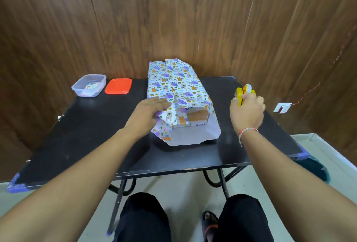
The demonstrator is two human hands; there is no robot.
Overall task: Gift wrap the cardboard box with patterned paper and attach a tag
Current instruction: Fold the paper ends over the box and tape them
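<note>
Cardboard box (199,116), brown and rectangular, lies on the black folding table (96,135) inside a sleeve of white wrapping paper printed with purple and orange animals (173,81); only its near end shows, through the open mouth of the paper just right of the left fingertips. The left hand (148,114) lies flat with straight fingers (164,102) pressing the paper's near left corner down against the box, and a folded flap of paper hangs beneath those fingers. Below the box's exposed end, the plain white inner side of the paper spreads toward the person on the tabletop. The right hand (247,110) is well to the right of the box, with its fingers curled round a yellow plastic tape dispenser (244,93) holding a white roll; the dispenser appears to sit on the table, though the hand hides its base. Far beyond the left fingers, near the table's back edge, stand a clear plastic tub (88,85) with small items inside and, just beside it, a flat orange-red lid (118,86).
</note>
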